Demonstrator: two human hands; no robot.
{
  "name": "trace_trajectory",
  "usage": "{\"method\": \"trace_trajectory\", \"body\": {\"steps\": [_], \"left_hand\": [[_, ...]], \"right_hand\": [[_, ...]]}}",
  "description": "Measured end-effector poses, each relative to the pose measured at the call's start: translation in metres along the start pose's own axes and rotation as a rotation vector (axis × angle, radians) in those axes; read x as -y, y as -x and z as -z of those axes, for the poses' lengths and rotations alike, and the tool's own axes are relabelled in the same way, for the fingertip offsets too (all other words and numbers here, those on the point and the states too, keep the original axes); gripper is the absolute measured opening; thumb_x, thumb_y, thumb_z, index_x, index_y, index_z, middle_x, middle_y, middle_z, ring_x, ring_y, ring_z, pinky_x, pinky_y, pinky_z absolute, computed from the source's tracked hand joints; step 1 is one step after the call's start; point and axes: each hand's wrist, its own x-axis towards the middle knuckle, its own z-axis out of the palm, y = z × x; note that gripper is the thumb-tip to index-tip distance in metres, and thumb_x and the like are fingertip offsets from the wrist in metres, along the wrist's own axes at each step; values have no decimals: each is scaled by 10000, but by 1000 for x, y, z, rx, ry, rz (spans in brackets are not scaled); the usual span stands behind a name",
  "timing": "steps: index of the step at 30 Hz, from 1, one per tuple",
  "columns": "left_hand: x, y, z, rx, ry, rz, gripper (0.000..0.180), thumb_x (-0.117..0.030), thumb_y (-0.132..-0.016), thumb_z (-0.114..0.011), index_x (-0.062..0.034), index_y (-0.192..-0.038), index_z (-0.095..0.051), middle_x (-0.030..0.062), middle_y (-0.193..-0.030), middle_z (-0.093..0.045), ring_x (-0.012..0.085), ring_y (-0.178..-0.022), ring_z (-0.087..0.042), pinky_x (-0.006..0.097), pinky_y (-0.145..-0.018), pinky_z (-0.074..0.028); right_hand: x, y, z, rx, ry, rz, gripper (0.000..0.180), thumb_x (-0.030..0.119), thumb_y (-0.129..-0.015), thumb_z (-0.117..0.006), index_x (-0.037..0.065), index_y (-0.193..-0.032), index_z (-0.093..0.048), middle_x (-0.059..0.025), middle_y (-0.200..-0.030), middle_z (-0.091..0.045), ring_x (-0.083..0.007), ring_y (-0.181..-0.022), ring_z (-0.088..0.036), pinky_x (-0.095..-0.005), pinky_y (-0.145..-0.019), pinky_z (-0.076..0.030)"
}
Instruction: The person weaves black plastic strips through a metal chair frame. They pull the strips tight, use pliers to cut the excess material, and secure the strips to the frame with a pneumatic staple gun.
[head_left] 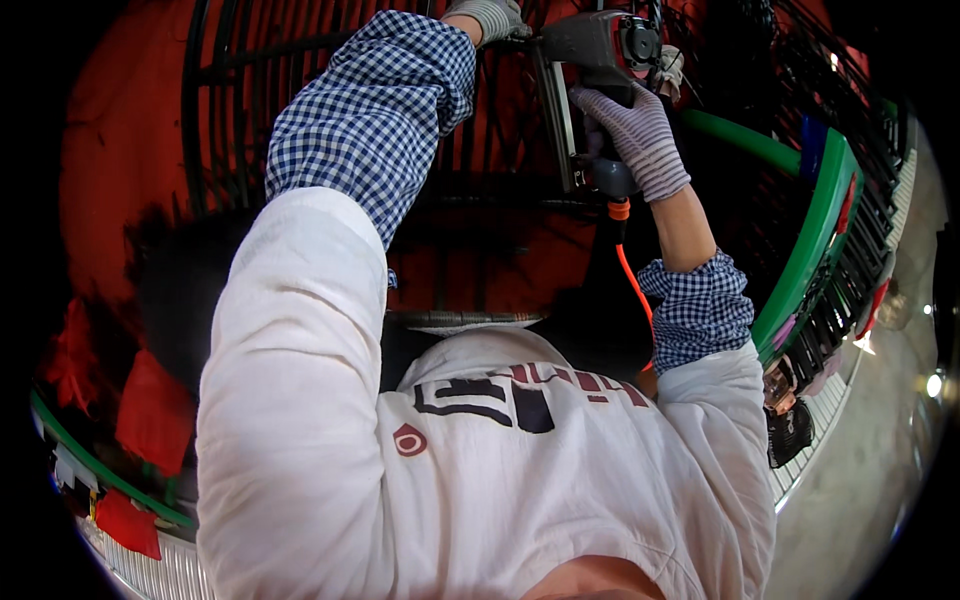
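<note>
In a striped glove, my right hand [640, 135] is wrapped round the handle of a grey air stapler [600, 45]. The long silver magazine [560, 115] of the tool runs down beside the hand. From the handle's lower end an orange air hose [627, 265] trails toward my body. My left hand [490, 18], also gloved, is at the top edge near the stapler's nose, over a frame of black bars [300, 45]. Its fingers look curled in, partly cut off by the picture's edge; what they hold cannot be made out.
Red surface [130, 130] shows behind and below the black bars. A curved green rail [815, 250] bends round at the right, with more dark slats beyond it. Red cloths [155, 415] hang at the lower left. Grey floor [850, 500] lies at the far right.
</note>
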Motion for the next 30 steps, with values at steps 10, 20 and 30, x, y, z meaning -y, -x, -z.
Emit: {"method": "trace_trajectory", "body": {"steps": [10,20,30], "left_hand": [[-16,23,8,-32,90,85,395,-417,-912,-650,-66,-732,-662,98,-662,-538,245,-544,-530,437,-528,-452],[-23,25,13,-30,39,135,360,-431,-914,-632,-87,-909,-736,102,-890,-684,279,-799,-671,464,-675,-543],[-19,21,6,-67,21,37,386,-450,-917,-623,-91,-989,-745,82,-999,-716,293,-900,-684,463,-760,-561]], "right_hand": [[3,-14,2,-25,91,-21,311,284,-847,-802,39,-982,-664,-18,-680,-636,-101,-484,-587,-259,-447,-508],[11,-9,-3,-22,81,-64,290,272,-852,-800,42,-942,-648,-20,-658,-621,-110,-471,-586,-267,-443,-508],[5,-12,0,-13,87,-89,285,273,-860,-791,42,-926,-638,-27,-653,-615,-122,-474,-589,-282,-443,-516]]}}
